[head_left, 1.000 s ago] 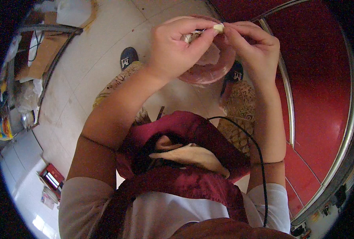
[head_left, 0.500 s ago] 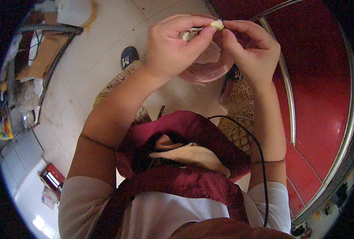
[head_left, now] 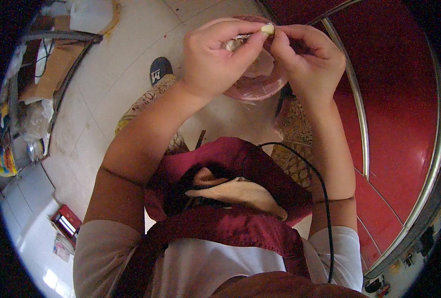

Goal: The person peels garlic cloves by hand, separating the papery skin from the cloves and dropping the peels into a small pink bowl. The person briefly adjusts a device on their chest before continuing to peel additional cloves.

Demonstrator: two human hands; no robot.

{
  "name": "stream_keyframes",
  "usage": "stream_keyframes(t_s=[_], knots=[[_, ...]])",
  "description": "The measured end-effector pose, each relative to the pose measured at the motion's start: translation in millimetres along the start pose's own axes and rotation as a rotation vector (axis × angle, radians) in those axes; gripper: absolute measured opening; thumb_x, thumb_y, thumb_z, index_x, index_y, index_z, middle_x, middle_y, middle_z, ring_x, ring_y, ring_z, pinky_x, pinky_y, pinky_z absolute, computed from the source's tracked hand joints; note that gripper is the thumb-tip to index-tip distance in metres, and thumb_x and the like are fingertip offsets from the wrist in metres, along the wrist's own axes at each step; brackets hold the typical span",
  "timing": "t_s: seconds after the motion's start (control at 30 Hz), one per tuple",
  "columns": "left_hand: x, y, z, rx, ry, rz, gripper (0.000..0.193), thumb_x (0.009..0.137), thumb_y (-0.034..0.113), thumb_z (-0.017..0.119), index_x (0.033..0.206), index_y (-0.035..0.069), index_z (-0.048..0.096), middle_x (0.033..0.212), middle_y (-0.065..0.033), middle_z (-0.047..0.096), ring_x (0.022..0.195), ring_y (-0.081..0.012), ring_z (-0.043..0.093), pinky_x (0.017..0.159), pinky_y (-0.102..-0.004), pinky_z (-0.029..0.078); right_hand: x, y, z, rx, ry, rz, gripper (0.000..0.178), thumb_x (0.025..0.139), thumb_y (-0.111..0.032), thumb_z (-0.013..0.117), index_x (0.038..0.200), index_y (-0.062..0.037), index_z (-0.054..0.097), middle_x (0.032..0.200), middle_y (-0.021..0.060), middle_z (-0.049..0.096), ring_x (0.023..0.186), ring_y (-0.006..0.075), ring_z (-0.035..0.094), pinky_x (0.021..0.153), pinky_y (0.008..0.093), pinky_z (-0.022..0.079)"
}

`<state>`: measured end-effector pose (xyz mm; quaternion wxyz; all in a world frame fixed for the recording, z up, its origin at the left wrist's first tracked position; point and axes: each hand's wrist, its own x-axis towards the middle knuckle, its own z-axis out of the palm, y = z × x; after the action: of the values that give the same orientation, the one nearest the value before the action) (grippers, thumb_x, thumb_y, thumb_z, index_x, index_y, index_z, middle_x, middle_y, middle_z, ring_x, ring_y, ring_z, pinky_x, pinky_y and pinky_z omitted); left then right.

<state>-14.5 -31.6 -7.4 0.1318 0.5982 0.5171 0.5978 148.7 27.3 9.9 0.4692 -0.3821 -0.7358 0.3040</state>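
Note:
My left hand (head_left: 224, 57) pinches a small pale garlic clove (head_left: 267, 29) between thumb and forefinger. Closed in a pinch, my right hand (head_left: 310, 57) meets the clove's right end with thumb and fingertips. Under both hands is a pinkish see-through bowl (head_left: 260, 93); pale pieces show inside it, partly covered by my fingers. White, papery bits (head_left: 233, 43) are visible behind my left thumb. How much of the clove still has skin is too small to tell.
Red cabinet doors (head_left: 399, 99) with metal trim stand close on the right. A dark-framed rack (head_left: 64, 36) with cardboard and plastic bags is at the left. A black cable (head_left: 325, 198) runs past my right forearm. Below are pale floor tiles (head_left: 126, 39) and a dark shoe (head_left: 161, 71).
The clove has shifted slightly left and up and is turned a little. My right hand has moved slightly left, its thumb now closer to the fingers.

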Motion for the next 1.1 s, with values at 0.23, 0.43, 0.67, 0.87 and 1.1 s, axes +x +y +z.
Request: stream_keyframes(t_s=[0.23,0.43,0.67,0.87,1.1], knots=[[-2,8,4,-0.409,-0.005,-0.407,0.016,0.095,0.007,0.073,0.108,-0.001,0.076,0.098,-0.0084,0.077,0.087,-0.013,0.073,0.077,-0.0269,0.06,0,-10,-2,0.119,0.072,0.237,0.013,0.081,-0.014,0.08,0.087,-0.003,0.08,0.081,0.0066,0.077,0.073,0.0096,0.071,0.068,0.0259,0.057],[-2,2,4,-0.576,-0.035,-0.514,0.021,0.097,0.01,0.071,0.115,-0.001,0.073,0.104,-0.0107,0.076,0.09,-0.0145,0.072,0.081,-0.028,0.059,3,-7,-1,0.078,0.083,0.206,0.015,0.082,-0.015,0.079,0.086,-0.0014,0.079,0.079,0.0057,0.077,0.071,0.0091,0.07,0.067,0.0248,0.057],[0,-3,6,-0.669,-0.045,-0.578,0.024,0.098,0.009,0.069,0.119,-0.004,0.069,0.109,-0.0159,0.075,0.096,-0.0208,0.074,0.087,-0.0326,0.061,6,-4,-3,0.061,0.054,0.225,0.016,0.082,-0.016,0.079,0.087,-0.0008,0.079,0.079,0.0041,0.077,0.071,0.0087,0.07,0.067,0.0248,0.057],[0,-6,10,-0.77,0.027,-0.537,0.021,0.096,0.01,0.072,0.114,-0.002,0.073,0.097,-0.009,0.076,0.085,-0.0128,0.072,0.075,-0.0262,0.06,8,7,-11,0.342,-0.105,0.276,0.016,0.09,-0.007,0.073,0.104,0.0007,0.076,0.093,0.0044,0.075,0.082,0.0095,0.069,0.076,0.0238,0.056],[3,0,5,-0.507,-0.08,-0.469,0.02,0.095,0.01,0.074,0.113,0.001,0.074,0.102,-0.0063,0.076,0.089,-0.0112,0.071,0.08,-0.0255,0.059,13,19,-25,0.285,-0.315,0.058,0.023,0.093,0.0,0.072,0.115,0.0014,0.073,0.114,0.0067,0.071,0.096,0.0111,0.068,0.084,0.0246,0.055]])
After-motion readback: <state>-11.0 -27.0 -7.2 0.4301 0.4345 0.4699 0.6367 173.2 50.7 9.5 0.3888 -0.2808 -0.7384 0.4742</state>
